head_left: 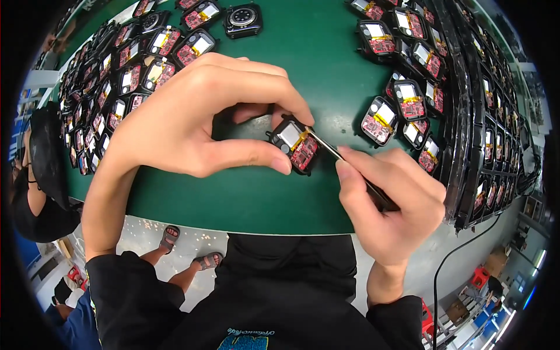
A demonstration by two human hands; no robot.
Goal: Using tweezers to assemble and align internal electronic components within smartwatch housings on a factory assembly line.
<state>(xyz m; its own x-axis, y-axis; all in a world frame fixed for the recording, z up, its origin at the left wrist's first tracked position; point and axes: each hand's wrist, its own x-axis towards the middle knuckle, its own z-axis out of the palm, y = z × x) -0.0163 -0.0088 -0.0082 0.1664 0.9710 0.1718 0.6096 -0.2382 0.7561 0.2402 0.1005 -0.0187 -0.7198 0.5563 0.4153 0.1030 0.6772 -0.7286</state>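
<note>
The left hand [192, 114] pinches 1 open watch [298, 149] at the near middle of the green table [233, 201], the right hand [399, 201] grasps tweezers [328, 149], tip at its far right corner, with other watches [380, 121] lying left and right.

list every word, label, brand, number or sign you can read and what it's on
Black shirt: a line of light script above a larger blue print, both upside down; wording not copied here.
Watch module in the left hand: any marks on its red board are too small to read.
Dark watch case at the top: ring of tiny marks, too small to read.
Other modules: nothing legible.
</note>
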